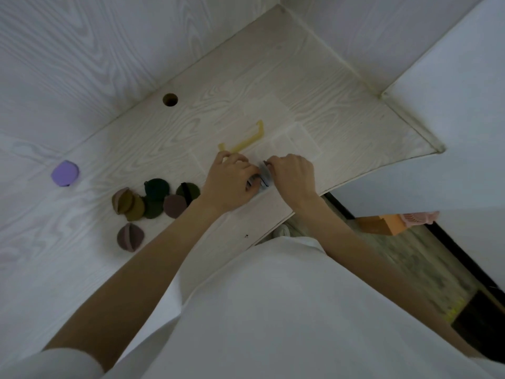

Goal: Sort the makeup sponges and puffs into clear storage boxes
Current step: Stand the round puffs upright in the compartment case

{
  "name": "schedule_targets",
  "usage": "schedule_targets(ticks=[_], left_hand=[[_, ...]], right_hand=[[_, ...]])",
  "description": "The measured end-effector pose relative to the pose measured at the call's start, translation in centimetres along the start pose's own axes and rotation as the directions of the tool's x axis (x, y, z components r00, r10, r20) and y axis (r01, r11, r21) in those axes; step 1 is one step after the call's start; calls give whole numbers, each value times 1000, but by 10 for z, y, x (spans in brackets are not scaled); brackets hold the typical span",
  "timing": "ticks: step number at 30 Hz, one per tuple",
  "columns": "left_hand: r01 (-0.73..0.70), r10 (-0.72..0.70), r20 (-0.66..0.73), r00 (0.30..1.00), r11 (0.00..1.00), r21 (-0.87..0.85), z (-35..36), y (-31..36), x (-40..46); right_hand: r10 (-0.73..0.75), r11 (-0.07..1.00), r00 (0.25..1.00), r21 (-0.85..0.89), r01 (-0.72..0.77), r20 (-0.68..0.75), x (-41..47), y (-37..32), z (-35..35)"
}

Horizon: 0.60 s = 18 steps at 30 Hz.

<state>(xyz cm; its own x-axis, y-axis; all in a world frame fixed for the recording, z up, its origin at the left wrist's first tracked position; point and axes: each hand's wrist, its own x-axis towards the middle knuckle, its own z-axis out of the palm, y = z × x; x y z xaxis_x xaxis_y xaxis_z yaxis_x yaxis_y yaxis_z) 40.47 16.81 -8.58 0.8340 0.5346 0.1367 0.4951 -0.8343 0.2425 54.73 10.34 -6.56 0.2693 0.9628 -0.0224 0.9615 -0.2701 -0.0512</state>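
Your left hand [229,184] and right hand [293,175] both pinch a flat grey puff [264,175] between curled fingers at the woodgrain desk [82,255] edge. Round, soft puffs [155,199] cluster to your left. Beyond your hands lies a clear box [273,132] with a yellow handle [243,142].

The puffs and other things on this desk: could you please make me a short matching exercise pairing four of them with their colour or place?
Things:
1. Lone puff far to the left
2. Handle on the clear box
3. Round hole in the desk
4. Puff nearest the person's body

Colour or place:
a. Pale yellow, just beyond the left hand
b. Mauve, below the dark pile
c. Lilac, apart from the pile
d. Near the back wall

Pairs: 1-c, 2-a, 3-d, 4-b
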Motion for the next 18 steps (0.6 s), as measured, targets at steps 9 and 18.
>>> schedule_targets(ticks=[9, 18], left_hand=[[-4, -5, -68, 998, 992, -129, 8, -3, -14], [428, -530, -237, 814, 824, -372, -14, -24, -104]], right_hand=[[-28, 949, 995, 309, 58, -98, -7, 15, 17], [62, 873, 998, 485, -47, -15, -21, 13, 17]])
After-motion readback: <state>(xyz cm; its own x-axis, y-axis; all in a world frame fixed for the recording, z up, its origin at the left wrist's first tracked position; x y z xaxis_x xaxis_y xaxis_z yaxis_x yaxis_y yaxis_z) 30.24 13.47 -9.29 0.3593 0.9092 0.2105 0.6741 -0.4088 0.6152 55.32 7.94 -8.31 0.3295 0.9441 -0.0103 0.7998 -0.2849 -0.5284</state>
